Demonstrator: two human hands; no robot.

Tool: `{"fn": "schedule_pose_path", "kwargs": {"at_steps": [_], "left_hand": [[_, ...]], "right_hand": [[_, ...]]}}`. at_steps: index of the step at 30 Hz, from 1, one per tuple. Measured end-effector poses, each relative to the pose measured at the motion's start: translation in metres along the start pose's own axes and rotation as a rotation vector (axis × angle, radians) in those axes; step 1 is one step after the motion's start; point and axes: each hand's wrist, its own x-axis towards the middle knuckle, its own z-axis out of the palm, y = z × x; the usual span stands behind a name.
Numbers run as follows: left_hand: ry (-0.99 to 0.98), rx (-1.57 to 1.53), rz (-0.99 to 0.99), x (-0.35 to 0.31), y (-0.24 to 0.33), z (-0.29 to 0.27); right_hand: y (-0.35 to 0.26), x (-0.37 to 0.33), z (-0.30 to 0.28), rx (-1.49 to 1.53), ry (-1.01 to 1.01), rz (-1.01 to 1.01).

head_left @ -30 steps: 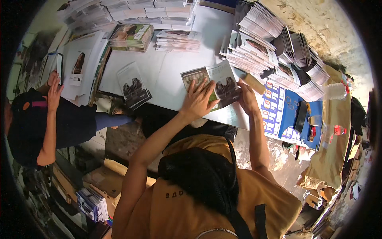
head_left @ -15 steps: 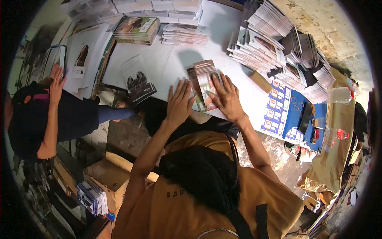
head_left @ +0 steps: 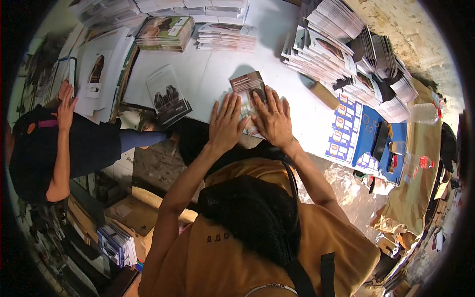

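A narrow brown folded leaflet (head_left: 247, 81) lies on the white table (head_left: 205, 94) in front of me. My right hand (head_left: 273, 120) is spread over its right side, fingers stretched out, hiding much of the cover. Along the leaflet's left edge my left hand (head_left: 225, 121) lies flat, fingers extended and side by side. Neither hand grasps anything. To the left, a small pile of black-and-white booklets (head_left: 167, 96) sits near the table's front edge.
Stacks of booklets (head_left: 226, 37) and green-covered ones (head_left: 166, 34) stand at the back. Tall booklet bundles (head_left: 321, 62) fill the right, beside a tan block (head_left: 324, 95) and a blue board (head_left: 378, 141). A person (head_left: 62, 119) holding a phone stands at left.
My right hand has slid left over the leaflet, closer to my left hand. The second leaflet edge that stuck out on the left no longer shows.
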Motion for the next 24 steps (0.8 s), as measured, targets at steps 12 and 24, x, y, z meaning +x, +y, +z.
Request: {"fn": "schedule_pose_path", "kwargs": {"at_steps": [12,24], "left_hand": [[0.015,0.025,0.011,0.0011,0.0011,-0.0002],[0.003,0.016,0.007,0.0014,0.0025,-0.0017]], "right_hand": [[-0.0008,-0.0001,0.0036,-0.015,0.019,0.016],[-0.0002,-0.0002,0.0027,-0.016,0.010,0.003]]}}
